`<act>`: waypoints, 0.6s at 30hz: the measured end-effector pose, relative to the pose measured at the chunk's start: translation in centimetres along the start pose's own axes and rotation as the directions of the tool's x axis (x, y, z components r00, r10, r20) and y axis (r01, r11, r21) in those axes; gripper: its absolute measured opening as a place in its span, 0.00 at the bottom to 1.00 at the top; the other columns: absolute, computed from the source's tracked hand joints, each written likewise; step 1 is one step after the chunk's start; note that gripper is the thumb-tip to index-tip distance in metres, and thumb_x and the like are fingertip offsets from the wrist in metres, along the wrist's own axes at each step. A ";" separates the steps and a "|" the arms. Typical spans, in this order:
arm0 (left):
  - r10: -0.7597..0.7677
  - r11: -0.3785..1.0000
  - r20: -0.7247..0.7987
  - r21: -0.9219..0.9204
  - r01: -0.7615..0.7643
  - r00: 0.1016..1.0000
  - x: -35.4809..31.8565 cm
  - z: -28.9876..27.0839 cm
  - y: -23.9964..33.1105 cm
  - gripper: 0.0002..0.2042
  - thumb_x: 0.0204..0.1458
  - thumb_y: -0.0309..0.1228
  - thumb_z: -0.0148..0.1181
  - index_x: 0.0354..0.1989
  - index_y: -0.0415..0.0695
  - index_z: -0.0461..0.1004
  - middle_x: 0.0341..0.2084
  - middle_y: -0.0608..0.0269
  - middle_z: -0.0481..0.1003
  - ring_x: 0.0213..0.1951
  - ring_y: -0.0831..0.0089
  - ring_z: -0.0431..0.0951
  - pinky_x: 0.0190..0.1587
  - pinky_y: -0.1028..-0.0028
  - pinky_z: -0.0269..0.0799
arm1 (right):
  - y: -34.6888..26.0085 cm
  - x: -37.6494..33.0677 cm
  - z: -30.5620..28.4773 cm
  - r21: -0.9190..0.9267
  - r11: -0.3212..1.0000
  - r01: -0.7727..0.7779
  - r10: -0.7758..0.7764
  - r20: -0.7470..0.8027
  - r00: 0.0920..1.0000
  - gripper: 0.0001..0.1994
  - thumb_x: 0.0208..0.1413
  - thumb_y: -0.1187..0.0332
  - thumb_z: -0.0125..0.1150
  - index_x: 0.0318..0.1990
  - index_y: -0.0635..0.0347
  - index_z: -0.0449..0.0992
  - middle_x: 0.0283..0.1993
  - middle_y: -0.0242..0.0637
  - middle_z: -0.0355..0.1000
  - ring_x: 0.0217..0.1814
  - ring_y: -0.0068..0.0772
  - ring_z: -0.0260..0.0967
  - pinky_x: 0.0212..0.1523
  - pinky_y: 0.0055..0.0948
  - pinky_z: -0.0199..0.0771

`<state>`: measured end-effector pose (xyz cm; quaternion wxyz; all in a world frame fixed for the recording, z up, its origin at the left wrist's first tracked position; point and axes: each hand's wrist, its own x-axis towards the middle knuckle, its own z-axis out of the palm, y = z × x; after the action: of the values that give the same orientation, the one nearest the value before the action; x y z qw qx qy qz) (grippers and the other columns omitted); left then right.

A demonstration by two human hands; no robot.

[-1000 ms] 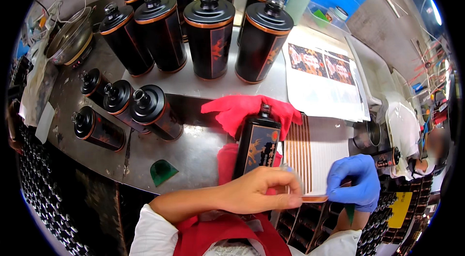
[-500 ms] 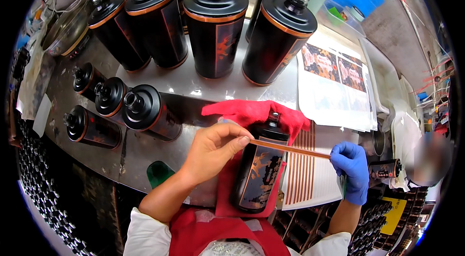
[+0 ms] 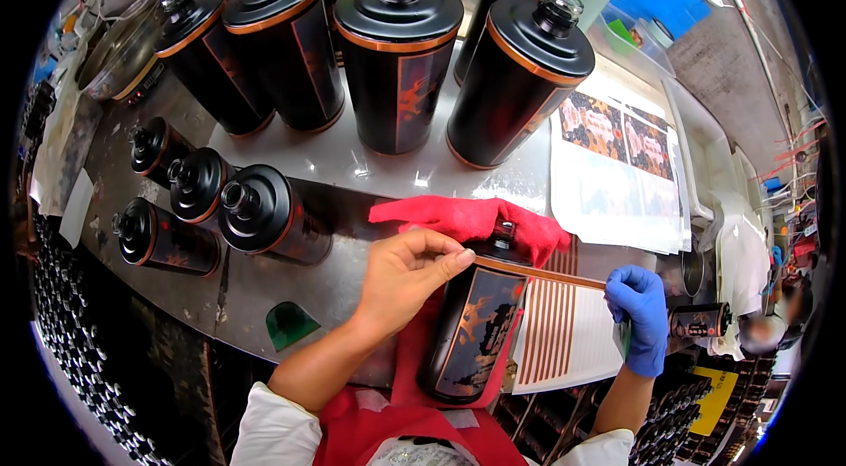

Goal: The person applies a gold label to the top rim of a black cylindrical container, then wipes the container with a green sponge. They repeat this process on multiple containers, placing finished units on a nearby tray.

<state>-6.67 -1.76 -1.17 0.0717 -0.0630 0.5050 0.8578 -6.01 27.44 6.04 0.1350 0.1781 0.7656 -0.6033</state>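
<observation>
Copper strip point(image 3: 551, 275): you had it drawn out straight between both hands, crossing over the shoulder of the black bottle point(image 3: 476, 325), its right end a little nearer you than its left; whether it touched the bottle could not be told.
Left hand point(image 3: 401, 281): bare, your thumb and forefinger pinched the strip's left end, beside the bottle's shoulder.
Right hand point(image 3: 637, 318): blue-gloved, your fingers were closed on the strip's right end, out past the bottle's right side.
Black bottle: it lay label up near the tabletop point(image 3: 242, 303)'s near edge, neck toward the far edge, on a red cloth point(image 3: 423, 212) bunched around the neck.
White sheet point(image 3: 586, 338): it sat just right of the bottle, by the near edge, carrying other strips point(image 3: 551, 316).
Large bottles point(image 3: 397, 82): they stood toward the far edge, copper bands around their shoulders.
Strip step: you appeared to be lining the strip up with the bottle's shoulder, not yet wrapping it.
Next strip move: it seemed to call for even tension, both ends level, and the middle lowered squarely onto the shoulder; a twist could have set it crooked.
</observation>
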 end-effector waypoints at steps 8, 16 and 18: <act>-0.064 0.996 0.007 -0.055 0.064 0.998 0.2 0.1 0.0 0.04 0.49 0.23 0.62 0.31 0.36 0.74 0.26 0.64 0.75 0.26 0.83 0.73 0.26 0.85 0.66 | 0.6 0.6 -0.4 -0.018 0.999 -0.028 0.027 -0.006 1.000 0.04 0.45 0.72 0.64 0.25 0.61 0.75 0.18 0.26 0.67 0.15 0.11 0.58 0.15 0.12 0.54; -0.088 0.994 -0.059 -0.075 0.084 0.994 0.4 0.2 -0.1 0.05 0.47 0.23 0.64 0.30 0.40 0.74 0.23 0.67 0.74 0.21 0.86 0.69 0.20 0.88 0.57 | 1.0 0.8 -0.2 -0.010 0.999 -0.035 0.035 0.015 0.999 0.04 0.45 0.72 0.64 0.25 0.61 0.75 0.18 0.26 0.66 0.15 0.12 0.58 0.15 0.12 0.54; -0.097 0.991 -0.066 -0.101 0.090 0.993 0.4 0.1 -0.4 0.05 0.46 0.23 0.64 0.29 0.41 0.73 0.23 0.68 0.74 0.21 0.86 0.68 0.21 0.88 0.58 | 1.1 1.0 -0.1 -0.012 0.999 -0.034 0.034 0.019 0.999 0.05 0.45 0.72 0.64 0.25 0.61 0.74 0.18 0.26 0.66 0.15 0.12 0.58 0.15 0.12 0.54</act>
<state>-6.98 -1.43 -1.50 0.0907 -0.1201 0.4611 0.8745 -6.45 27.92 4.71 0.1536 0.1843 0.7645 -0.5983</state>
